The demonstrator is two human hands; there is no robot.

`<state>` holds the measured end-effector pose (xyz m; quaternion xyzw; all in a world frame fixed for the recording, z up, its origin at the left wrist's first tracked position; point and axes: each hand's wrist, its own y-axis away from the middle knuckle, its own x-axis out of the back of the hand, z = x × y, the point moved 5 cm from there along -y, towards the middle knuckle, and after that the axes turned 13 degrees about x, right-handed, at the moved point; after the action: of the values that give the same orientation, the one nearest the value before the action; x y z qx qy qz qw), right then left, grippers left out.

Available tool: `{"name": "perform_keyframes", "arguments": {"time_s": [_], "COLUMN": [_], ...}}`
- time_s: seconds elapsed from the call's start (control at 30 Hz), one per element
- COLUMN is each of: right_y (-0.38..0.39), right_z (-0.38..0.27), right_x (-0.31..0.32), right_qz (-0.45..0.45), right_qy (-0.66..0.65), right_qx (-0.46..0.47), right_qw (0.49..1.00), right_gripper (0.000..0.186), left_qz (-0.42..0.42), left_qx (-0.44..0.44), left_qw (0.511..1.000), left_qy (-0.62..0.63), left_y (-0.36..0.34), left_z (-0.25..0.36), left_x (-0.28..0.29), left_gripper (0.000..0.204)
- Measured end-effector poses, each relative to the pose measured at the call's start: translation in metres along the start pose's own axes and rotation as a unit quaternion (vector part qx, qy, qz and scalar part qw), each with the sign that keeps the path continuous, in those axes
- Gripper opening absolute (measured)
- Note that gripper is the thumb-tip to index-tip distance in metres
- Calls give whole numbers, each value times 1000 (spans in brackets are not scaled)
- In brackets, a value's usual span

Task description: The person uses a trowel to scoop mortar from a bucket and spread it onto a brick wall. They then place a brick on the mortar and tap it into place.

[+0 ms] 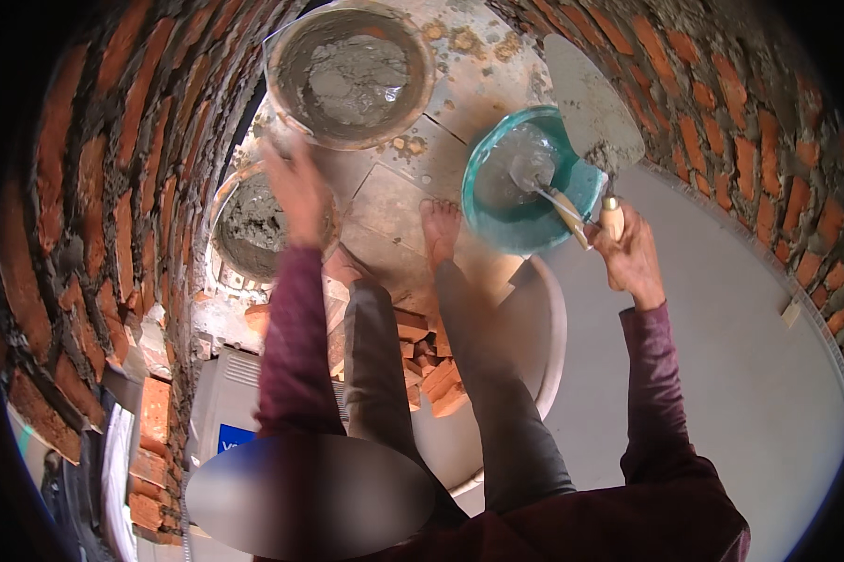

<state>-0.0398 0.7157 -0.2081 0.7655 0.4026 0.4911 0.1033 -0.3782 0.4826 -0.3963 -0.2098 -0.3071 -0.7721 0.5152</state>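
My right hand (628,253) grips the wooden handle of a broad trowel (581,89), whose grey blade carries some mortar and points upward beside the right wall. Just left of that hand, a teal basin (497,211) holds cloudy water and a second wooden-handled tool (567,215) with its head in the water. My left hand (296,192), slightly blurred, has its fingers extended over the right side of a smaller bucket of grey mortar (253,211), partly hiding it. Above it stands a larger bucket of mortar (342,80).
Curved brick walls (94,234) with rough mortar rise on both sides. My bare feet (441,220) are on stained tiles. Broken bricks (436,379) lie between my legs, inside a pale round rim. A pale grey surface (740,347) spreads at right, and loose bricks (155,417) show at lower left.
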Motion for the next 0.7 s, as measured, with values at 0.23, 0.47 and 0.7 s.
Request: {"name": "perform_keyframes", "arguments": {"time_s": [0.23,0.47,0.7], "right_y": [-15,-7,-20], "right_z": [85,147,51], "right_x": [-17,-7,13], "right_qz": [67,81,38], "right_qy": [-122,-57,346], "right_qx": [-64,-96,96], "right_qw": [988,990,932], "right_gripper": [22,21,28], "left_qz": [-105,-143,-120], "left_qx": [108,472,597], "left_qw": [989,825,590], "left_qy": [9,275,530], "left_y": [-88,81,192], "left_z": [-74,-56,-26], "left_x": [-48,-103,-178], "left_gripper": [42,12,38]}}
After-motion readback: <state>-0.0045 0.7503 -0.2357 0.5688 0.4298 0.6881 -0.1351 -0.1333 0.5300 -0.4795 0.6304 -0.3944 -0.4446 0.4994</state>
